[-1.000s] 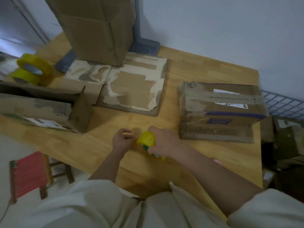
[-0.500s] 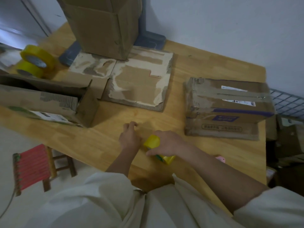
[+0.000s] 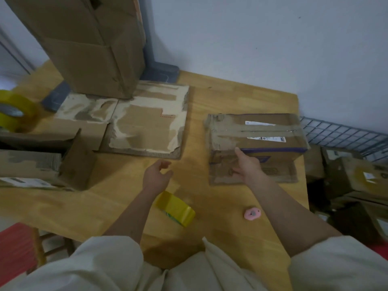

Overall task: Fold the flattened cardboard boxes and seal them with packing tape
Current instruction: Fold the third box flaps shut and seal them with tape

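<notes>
- One box (image 3: 255,141) looks folded and taped already, sitting on the table's (image 3: 210,101) right side.
- Right hand (image 3: 248,165) reaches for it, fingers spread; left hand (image 3: 156,177) hovers loose, empty.
- Tape roll (image 3: 175,207) lies near the front edge; flat cardboard (image 3: 147,120) at the back is still unfolded.

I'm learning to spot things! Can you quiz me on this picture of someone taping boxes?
1. True or false: the yellow tape roll near the table's front edge is held in a hand.
2. Which hand touches the taped cardboard box? A) left hand B) right hand C) neither
3. Fill in: the small round thing lying on the wooden table by the right arm is coloured ____.

Key: 1 false, it lies on the table alone; 2 B; 3 pink.
</notes>
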